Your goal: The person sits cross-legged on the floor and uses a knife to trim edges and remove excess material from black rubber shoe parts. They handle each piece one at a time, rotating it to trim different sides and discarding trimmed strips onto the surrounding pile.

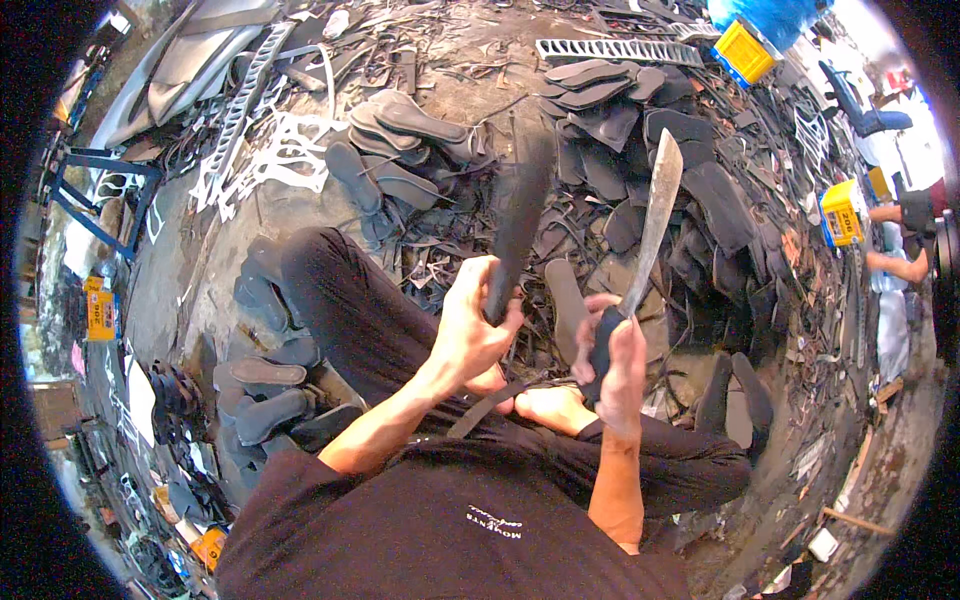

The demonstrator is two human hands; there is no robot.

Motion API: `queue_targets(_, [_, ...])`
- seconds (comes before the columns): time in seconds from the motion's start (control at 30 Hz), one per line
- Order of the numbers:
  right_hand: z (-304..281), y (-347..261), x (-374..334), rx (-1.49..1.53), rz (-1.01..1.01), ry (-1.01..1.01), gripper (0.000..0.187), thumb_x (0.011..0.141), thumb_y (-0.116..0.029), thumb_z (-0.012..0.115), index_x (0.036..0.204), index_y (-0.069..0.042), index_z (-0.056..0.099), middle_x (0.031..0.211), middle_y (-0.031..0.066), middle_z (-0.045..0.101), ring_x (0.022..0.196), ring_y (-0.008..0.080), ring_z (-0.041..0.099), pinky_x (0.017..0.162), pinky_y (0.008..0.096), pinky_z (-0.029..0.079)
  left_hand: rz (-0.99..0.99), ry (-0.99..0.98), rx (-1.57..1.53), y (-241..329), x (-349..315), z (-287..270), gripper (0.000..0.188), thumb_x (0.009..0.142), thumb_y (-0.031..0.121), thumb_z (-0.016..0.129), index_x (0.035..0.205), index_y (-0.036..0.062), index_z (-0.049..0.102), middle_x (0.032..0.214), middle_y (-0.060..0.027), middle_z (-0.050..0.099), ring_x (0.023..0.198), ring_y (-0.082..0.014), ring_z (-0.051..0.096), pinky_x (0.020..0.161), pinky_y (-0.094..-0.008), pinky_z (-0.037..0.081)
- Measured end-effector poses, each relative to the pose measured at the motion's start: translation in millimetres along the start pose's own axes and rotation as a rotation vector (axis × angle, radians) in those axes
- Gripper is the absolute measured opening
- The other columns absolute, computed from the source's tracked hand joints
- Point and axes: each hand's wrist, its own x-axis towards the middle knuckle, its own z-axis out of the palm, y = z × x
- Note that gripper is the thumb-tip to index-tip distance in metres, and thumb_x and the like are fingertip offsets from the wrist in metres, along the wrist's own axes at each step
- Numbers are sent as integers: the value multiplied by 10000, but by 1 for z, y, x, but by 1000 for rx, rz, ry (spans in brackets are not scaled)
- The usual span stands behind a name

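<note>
My left hand (470, 325) is closed around the lower end of a dark shoe sole (522, 215), which stands up and away from me, partly blurred. In my right hand (622, 365) is a long knife (655, 215), gripped by its dark handle with the worn, curved blade pointing up and away. Blade and sole are apart. Below my hands a thin dark strip (485, 408) lies across my lap, near my bare foot (557, 408). A single greyish sole (567, 300) rests on the ground between my hands.
Loose soles are heaped at the far left (400, 130), far right (600, 150) and beside my left knee (265, 400). Dark offcuts (430, 265) litter the ground. White cut-out sheets (285, 155) lie beyond. A yellow box (842, 213) stands near another person's arm (897, 266) at right.
</note>
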Motion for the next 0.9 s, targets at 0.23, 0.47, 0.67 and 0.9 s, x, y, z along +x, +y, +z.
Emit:
queue_targets(0.23, [17,39,71,441,160,113,234,981,-245,797,1106,-116,648,846,-14,650,518,85,500,482,271,427,-86,0,-58,-5,-50,1,892,751,216,981,1402,37,398,1244,-185,555,1218,-278,550,1055,-442,463])
queue_targets(0.47, [3,110,114,88,312,-165,473,1004,-508,751,1185,-77,678,885,30,741,530,70,537,479,269,456,-712,-85,-637,-26,-51,-85,221,1037,221,740,1197,74,704,999,-20,755,744,-129,682,639,-296,544])
queue_targets(0.67, [-64,217,118,-938,-50,402,761,724,-298,973,1339,-40,606,1252,197,698,1177,385,674,977,468,551,-457,383,-739,-9,-32,-125,201,1055,170,713,1214,51,680,1099,-100,770,780,-188,715,692,-302,575])
queue_targets(0.9, [-86,230,106,-1103,130,287,1074,742,-247,960,1616,-62,363,1539,216,502,1379,424,557,1118,507,517,-574,250,-816,-2,-21,-89,219,1051,199,721,1188,33,679,1089,-111,769,775,-204,726,690,-325,583])
